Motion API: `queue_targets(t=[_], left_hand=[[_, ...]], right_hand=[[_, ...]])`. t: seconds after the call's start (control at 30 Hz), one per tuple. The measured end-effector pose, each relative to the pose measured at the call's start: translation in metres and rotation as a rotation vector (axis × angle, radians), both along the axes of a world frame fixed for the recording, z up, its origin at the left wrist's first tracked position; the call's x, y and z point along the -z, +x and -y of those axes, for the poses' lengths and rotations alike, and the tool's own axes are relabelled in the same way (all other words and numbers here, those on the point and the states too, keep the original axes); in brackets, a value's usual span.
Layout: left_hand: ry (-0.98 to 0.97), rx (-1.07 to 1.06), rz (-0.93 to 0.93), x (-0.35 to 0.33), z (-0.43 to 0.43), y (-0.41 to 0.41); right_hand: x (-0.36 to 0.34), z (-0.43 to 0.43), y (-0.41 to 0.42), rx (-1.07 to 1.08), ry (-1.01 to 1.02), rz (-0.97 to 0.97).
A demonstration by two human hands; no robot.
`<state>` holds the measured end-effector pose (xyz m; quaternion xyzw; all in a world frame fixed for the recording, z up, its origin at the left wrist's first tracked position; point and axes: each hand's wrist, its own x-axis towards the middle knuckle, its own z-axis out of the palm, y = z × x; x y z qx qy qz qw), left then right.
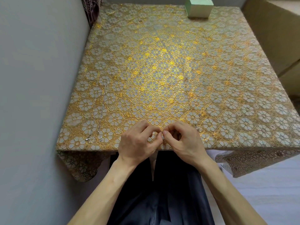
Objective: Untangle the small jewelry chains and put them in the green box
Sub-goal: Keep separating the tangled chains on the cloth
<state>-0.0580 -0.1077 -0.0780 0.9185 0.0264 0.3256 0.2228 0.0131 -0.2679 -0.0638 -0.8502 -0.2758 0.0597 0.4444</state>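
My left hand (139, 140) and my right hand (181, 140) meet at the table's near edge, fingertips pinched together on a very thin chain that I can barely make out between them. A strand of that chain (198, 122) trails up to the right of my right hand. A separate silver chain (99, 109) lies stretched out along the left side of the table, its pendant end near the front left corner. The green box (198, 8) stands at the far edge, right of centre, well away from both hands.
A gold floral tablecloth (162, 70) covers the table. A grey wall (40, 78) runs close along the left side. Cardboard boxes (279, 38) stand to the right. My dark-clothed lap (162, 192) is below the near edge.
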Motion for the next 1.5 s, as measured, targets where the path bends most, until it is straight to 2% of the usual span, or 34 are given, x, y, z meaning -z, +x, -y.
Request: queue_targets(t=[1.5], left_hand=[[-0.026,0.040,0.012,0.0009,-0.0003,0.0003]], right_hand=[[0.0005,-0.0043,-0.0029,0.039,-0.016,0.012]])
